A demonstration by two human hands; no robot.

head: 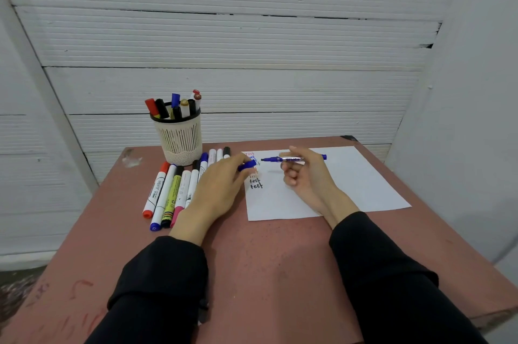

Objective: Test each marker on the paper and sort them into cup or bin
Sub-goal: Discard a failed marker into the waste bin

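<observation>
The right hand (304, 175) pinches a blue marker (291, 159) between thumb and fingers, holding it level above the paper (350, 184) with its bare tip pointing left and its other fingers curled under. The left hand (221, 184) pinches the marker's blue cap (247, 165) at its fingertips, just beside the paper's left edge and a little apart from the tip. The paper lies flat on the reddish table (266, 259), and down its left side runs a column of "test" words (254, 175) in red, blue, orange and black. Left of the paper a row of markers (173, 192) lies side by side on the table, partly under the left hand and wrist. Behind that row stands a cream slotted cup (179, 139) with a black rim, holding several upright markers with red, black, blue, gold and brown caps. Both forearms are in black sleeves (375, 273). A white panelled wall (252, 49) rises behind the table.
</observation>
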